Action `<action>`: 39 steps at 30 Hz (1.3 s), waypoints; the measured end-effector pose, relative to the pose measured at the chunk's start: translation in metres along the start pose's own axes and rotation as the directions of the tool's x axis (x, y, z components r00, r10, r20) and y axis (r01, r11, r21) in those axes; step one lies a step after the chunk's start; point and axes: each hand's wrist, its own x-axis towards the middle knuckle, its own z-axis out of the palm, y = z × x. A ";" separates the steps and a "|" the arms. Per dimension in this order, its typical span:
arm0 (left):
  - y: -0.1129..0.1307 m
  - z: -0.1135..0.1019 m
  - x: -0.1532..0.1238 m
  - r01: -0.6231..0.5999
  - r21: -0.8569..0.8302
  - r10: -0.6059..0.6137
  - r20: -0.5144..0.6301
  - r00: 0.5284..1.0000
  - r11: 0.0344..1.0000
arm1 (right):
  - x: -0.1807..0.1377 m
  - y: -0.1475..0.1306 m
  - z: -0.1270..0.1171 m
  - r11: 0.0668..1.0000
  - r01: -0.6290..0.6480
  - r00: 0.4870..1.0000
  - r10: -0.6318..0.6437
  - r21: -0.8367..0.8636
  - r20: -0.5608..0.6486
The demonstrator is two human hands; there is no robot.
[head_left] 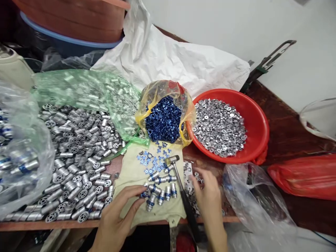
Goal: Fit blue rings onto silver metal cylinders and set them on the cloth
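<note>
My left hand pinches a small silver cylinder with a blue ring at the edge of a cluster of assembled pieces on a pale cloth. My right hand rests palm down, fingers spread, over small silver washers beside the cloth. A small hammer lies between the two hands, its head near loose blue star-shaped parts.
A large heap of silver cylinders fills the left. A yellow bag of blue rings and a red basin of silver washers stand behind. Clear plastic bags and a red bag lie at right.
</note>
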 end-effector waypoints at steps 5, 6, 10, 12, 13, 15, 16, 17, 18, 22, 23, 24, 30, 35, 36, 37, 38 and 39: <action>0.003 0.005 0.000 0.243 -0.138 -0.243 0.015 0.970 0.960 | 0.025 0.056 0.012 0.997 -0.057 0.995 0.060 -0.046 0.077; 0.005 0.006 0.000 0.285 -0.162 -0.286 0.021 0.958 0.945 | 0.024 0.057 0.015 0.998 -0.048 0.994 0.050 -0.030 0.097; 0.006 0.005 0.001 0.406 -0.241 -0.410 0.036 0.912 0.882 | 0.018 0.057 0.013 0.998 -0.032 0.992 0.025 0.057 0.125; 0.004 0.000 0.002 0.432 -0.262 -0.435 0.050 0.899 0.863 | 0.018 0.061 0.005 0.996 -0.043 0.995 0.036 0.080 0.094; 0.003 -0.002 0.003 0.439 -0.269 -0.442 0.056 0.895 0.857 | 0.018 0.064 0.001 0.996 -0.048 0.996 0.042 0.080 0.080; 0.000 -0.006 0.004 0.450 -0.286 -0.451 0.066 0.890 0.846 | 0.016 0.069 -0.004 0.997 -0.041 0.996 0.035 0.064 0.087; 0.000 -0.008 0.004 0.455 -0.297 -0.458 0.065 0.887 0.839 | 0.015 0.070 -0.005 0.998 -0.028 0.994 0.023 0.053 0.109; -0.001 -0.008 0.005 0.461 -0.308 -0.466 0.062 0.883 0.833 | 0.013 0.070 -0.005 0.999 -0.013 0.991 0.007 0.042 0.135; -0.001 -0.008 0.005 0.465 -0.318 -0.471 0.060 0.880 0.827 | 0.011 0.069 -0.004 1.000 0.003 0.987 -0.008 0.030 0.161; 0.004 -0.005 0.004 0.474 -0.343 -0.481 0.072 0.874 0.811 | 0.006 0.061 0.000 0.999 0.040 0.977 -0.037 -0.013 0.208; 0.007 -0.004 0.004 0.482 -0.348 -0.490 0.072 0.869 0.804 | 0.005 0.059 0.000 0.999 0.044 0.977 -0.039 -0.019 0.211; 0.009 -0.003 0.004 0.494 -0.353 -0.506 0.063 0.860 0.795 | 0.004 0.057 0.000 0.999 0.046 0.977 -0.040 -0.023 0.210; 0.020 0.002 0.006 0.531 -0.384 -0.560 0.043 0.828 0.756 | -0.003 0.052 0.003 0.999 0.017 0.983 -0.010 -0.039 0.185; 0.028 0.009 0.007 0.573 -0.482 -0.596 0.123 0.793 0.663 | -0.006 0.013 -0.005 0.998 0.054 0.994 -0.057 0.027 0.095; 0.031 0.011 0.008 0.598 -0.543 -0.612 0.184 0.769 0.589 | -0.009 -0.004 -0.006 0.991 0.093 0.992 -0.100 0.091 0.073; 0.033 0.012 0.009 0.629 -0.607 -0.625 0.262 0.735 0.486 | -0.012 -0.021 -0.006 0.970 0.154 0.985 -0.165 0.191 0.046; 0.035 0.014 0.010 0.659 -0.657 -0.632 0.345 0.694 0.365 | -0.015 -0.039 -0.004 0.927 0.219 0.972 -0.235 0.305 0.016; 0.036 0.015 0.012 0.678 -0.692 -0.632 0.414 0.655 0.250 | -0.020 -0.056 0.000 0.879 0.280 0.956 -0.292 0.387 -0.028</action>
